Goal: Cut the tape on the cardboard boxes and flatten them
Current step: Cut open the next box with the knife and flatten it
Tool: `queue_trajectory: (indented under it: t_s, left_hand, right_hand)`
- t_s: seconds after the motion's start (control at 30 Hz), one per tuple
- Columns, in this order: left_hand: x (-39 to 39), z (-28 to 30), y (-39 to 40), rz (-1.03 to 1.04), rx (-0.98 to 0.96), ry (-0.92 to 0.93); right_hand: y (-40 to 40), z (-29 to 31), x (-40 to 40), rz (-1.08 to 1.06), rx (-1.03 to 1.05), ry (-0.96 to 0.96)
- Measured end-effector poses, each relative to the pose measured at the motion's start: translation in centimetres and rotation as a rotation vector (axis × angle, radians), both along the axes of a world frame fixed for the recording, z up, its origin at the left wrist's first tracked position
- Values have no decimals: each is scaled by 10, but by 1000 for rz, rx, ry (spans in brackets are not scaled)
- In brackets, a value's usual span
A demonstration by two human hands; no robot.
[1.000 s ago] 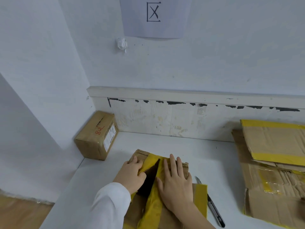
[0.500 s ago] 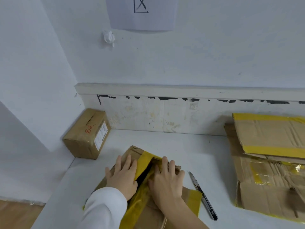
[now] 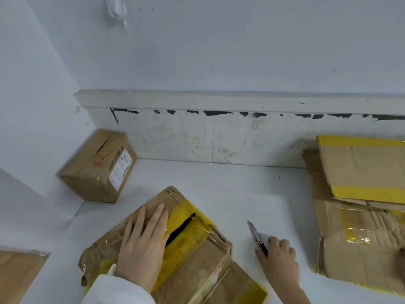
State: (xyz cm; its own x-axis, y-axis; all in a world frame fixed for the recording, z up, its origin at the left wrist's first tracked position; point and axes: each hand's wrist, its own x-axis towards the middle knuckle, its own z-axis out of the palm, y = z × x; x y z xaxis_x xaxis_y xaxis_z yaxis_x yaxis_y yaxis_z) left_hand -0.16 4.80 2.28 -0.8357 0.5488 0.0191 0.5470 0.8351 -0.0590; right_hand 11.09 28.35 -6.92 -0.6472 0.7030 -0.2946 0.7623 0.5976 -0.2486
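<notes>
Head view, step in hand: the left hand lies flat, fingers straight and spread, pressing on a partly collapsed box bound in yellow tape; a dark slit shows in the taped seam just beside the fingertips.
Head view, right hand: the right hand rests on the table with fingers curled round the handle of a knife, blade pointing away toward the wall. It looks like the start of a pick-up; the grip seems light and not yet settled.
Next move, as I judge it: lift the knife, bring the blade to the remaining taped seam, and cut away from the pressing hand, which sits close to the slit.
Where the boxes are: the one in hand is at the near edge; a sealed box stands in the far left corner; a pile of flattened cardboard lies at the right.
Surface: a white table, smooth and matte.
Room: pale walls meeting in a corner, with a scuffed ledge running along the back wall above the table.
</notes>
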Motion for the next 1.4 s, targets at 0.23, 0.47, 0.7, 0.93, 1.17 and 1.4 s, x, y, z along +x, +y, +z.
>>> queue_trajectory:
  t_s: [0.23, 0.47, 0.7, 0.93, 1.17, 1.4]
  left_hand:
    - [8, -2, -9, -86, -24, -67]
    - [6, 1, -3, -41, -9, -123]
    - [8, -1, -3, -45, 7, -70]
    - [10, -3, 2, -71, 100, -100]
    - [11, -5, 0, -46, 126, -57]
    - [7, -4, -2, -29, 83, -79]
  right_hand:
    - [6, -13, -4, 132, -29, -55]
    - [-2, 63, -38, 226, -519, 444]
    - [-32, 120, -61, 566, 3, 182]
    - [-36, 125, -69, 611, 63, 93]
    - [-38, 132, -72, 628, 231, 109]
    - [-41, 126, -71, 648, 223, 54]
